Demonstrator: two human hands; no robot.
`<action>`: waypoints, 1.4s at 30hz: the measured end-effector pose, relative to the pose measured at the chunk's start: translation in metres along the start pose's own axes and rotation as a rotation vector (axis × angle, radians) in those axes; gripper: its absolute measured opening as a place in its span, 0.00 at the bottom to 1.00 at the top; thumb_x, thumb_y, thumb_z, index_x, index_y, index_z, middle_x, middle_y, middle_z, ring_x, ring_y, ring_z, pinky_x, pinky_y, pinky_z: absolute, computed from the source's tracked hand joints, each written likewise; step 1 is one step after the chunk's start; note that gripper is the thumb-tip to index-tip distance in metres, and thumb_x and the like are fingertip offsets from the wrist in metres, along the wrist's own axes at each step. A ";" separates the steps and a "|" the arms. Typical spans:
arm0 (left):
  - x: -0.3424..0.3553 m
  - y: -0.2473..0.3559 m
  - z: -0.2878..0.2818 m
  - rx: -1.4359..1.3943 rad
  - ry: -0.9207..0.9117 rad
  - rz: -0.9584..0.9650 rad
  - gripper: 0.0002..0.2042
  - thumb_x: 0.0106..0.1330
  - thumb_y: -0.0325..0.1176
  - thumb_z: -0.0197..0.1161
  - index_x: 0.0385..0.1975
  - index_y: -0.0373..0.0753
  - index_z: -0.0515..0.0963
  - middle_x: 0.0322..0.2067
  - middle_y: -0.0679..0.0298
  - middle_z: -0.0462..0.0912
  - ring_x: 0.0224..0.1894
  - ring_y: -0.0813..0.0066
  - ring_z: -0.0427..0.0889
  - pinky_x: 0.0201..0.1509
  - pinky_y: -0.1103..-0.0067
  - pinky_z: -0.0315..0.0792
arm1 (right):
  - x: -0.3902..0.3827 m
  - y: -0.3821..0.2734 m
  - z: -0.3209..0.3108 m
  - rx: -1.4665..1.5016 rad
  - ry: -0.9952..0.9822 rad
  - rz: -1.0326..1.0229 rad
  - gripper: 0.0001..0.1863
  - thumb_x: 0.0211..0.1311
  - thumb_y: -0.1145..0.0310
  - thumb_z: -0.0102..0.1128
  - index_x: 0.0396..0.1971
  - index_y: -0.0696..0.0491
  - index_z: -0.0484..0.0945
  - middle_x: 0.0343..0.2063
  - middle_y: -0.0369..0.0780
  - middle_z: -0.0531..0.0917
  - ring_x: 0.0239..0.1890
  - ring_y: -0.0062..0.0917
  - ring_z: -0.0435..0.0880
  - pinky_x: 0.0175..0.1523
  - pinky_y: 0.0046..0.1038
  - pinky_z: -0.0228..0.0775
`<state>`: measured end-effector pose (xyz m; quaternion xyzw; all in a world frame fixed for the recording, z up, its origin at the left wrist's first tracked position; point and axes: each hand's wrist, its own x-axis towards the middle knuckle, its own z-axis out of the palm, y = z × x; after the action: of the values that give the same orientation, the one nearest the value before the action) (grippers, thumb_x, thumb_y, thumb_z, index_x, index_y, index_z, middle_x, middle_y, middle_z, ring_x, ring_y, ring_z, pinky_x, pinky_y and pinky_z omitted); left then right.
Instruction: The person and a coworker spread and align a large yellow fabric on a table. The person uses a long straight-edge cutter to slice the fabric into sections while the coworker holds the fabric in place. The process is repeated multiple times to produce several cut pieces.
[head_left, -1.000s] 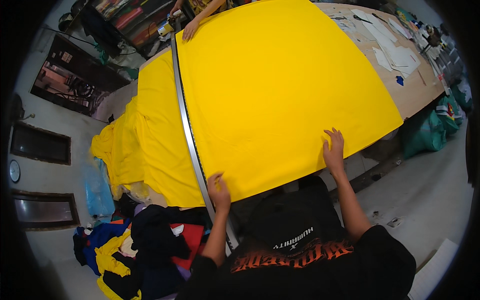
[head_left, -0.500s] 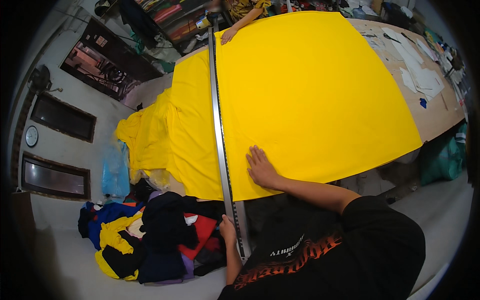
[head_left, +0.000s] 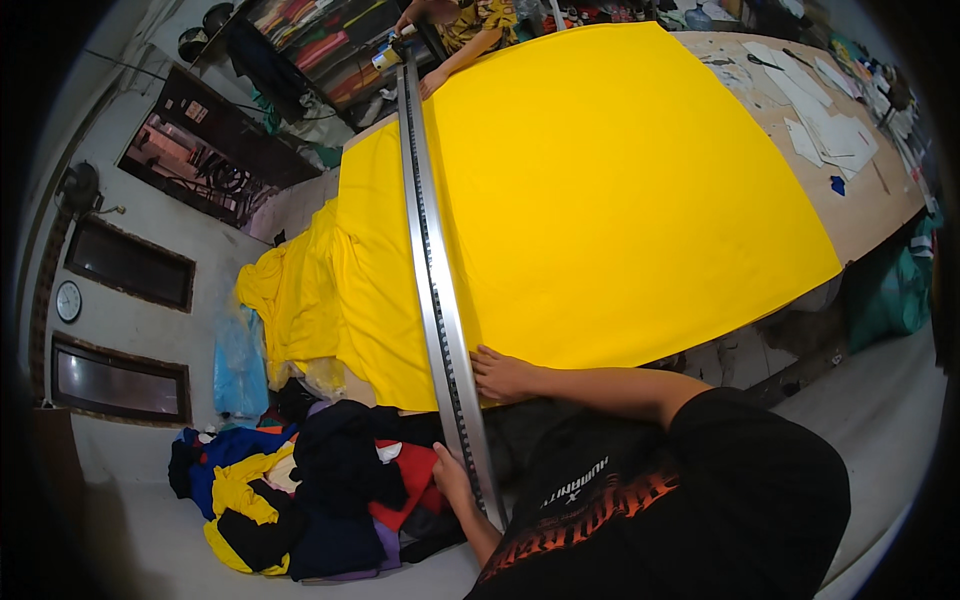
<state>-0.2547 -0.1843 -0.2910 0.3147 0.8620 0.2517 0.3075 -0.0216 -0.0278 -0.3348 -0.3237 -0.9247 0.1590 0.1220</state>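
A long silver metal rail (head_left: 428, 250) with a dark toothed track lies across the yellow cloth (head_left: 620, 200), from the far edge of the table to beyond its near edge. My left hand (head_left: 455, 474) is closed round the rail's left side at the near end. Close to the cloth's near edge, my right hand (head_left: 505, 376) rests with its fingers stretched out against the right side of the rail. At the far end a co-worker's hand (head_left: 434, 83) touches the cloth beside the rail, near a small yellow-and-white device (head_left: 385, 58).
Gathered yellow cloth (head_left: 290, 290) hangs off the left side. A heap of mixed dark, red and yellow clothes (head_left: 340, 470) lies below it. White paper pieces (head_left: 835, 135) and scissors (head_left: 765, 62) are on the wooden tabletop (head_left: 890, 220) at right. A green bag (head_left: 890, 300) stands underneath.
The rail has shifted slightly left at its far end and shows its broad face more. My right hand has slid from the cloth toward me and left, up to the rail.
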 end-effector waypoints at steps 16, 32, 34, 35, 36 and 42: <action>0.076 -0.025 0.013 0.201 -0.263 0.119 0.38 0.81 0.63 0.39 0.42 0.27 0.83 0.37 0.42 0.88 0.46 0.43 0.87 0.52 0.59 0.75 | -0.235 0.049 -0.074 0.013 0.715 0.959 0.26 0.75 0.63 0.56 0.69 0.53 0.72 0.72 0.54 0.68 0.78 0.54 0.59 0.82 0.57 0.42; 0.254 0.058 0.109 0.139 -0.465 0.113 0.31 0.76 0.56 0.57 0.33 0.26 0.84 0.27 0.54 0.86 0.29 0.57 0.84 0.34 0.63 0.75 | -0.261 0.072 -0.063 -0.066 0.453 0.963 0.35 0.76 0.51 0.52 0.78 0.47 0.62 0.80 0.54 0.52 0.83 0.52 0.45 0.83 0.58 0.32; 0.236 0.096 0.088 -0.066 -0.347 0.040 0.25 0.76 0.53 0.58 0.31 0.33 0.83 0.24 0.61 0.80 0.25 0.66 0.77 0.29 0.69 0.69 | -0.271 0.070 -0.072 0.059 0.565 0.904 0.29 0.74 0.58 0.57 0.72 0.48 0.70 0.76 0.53 0.62 0.80 0.51 0.55 0.82 0.54 0.43; 0.225 0.115 0.077 -0.182 -0.285 0.001 0.22 0.76 0.51 0.59 0.29 0.36 0.82 0.22 0.64 0.77 0.22 0.71 0.74 0.26 0.71 0.67 | -0.279 0.074 -0.076 0.134 0.606 0.874 0.27 0.73 0.60 0.58 0.70 0.49 0.73 0.73 0.53 0.67 0.78 0.51 0.59 0.81 0.52 0.47; 0.210 0.133 0.068 -0.331 -0.258 0.053 0.19 0.75 0.48 0.59 0.29 0.39 0.80 0.22 0.66 0.76 0.22 0.74 0.72 0.25 0.75 0.63 | -0.287 0.078 -0.079 0.196 0.630 0.830 0.25 0.73 0.63 0.59 0.67 0.50 0.76 0.71 0.52 0.71 0.76 0.50 0.64 0.80 0.50 0.52; -0.016 0.328 0.083 -0.847 -0.429 0.524 0.13 0.77 0.36 0.57 0.33 0.35 0.82 0.29 0.67 0.84 0.28 0.77 0.83 0.31 0.79 0.75 | -0.330 0.083 -0.140 0.538 0.754 0.763 0.18 0.73 0.66 0.57 0.59 0.52 0.82 0.60 0.47 0.83 0.66 0.46 0.77 0.72 0.42 0.68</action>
<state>-0.0606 0.0461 -0.1359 0.4121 0.4956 0.5754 0.5034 0.3221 -0.1466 -0.2778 -0.6248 -0.5634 0.2942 0.4534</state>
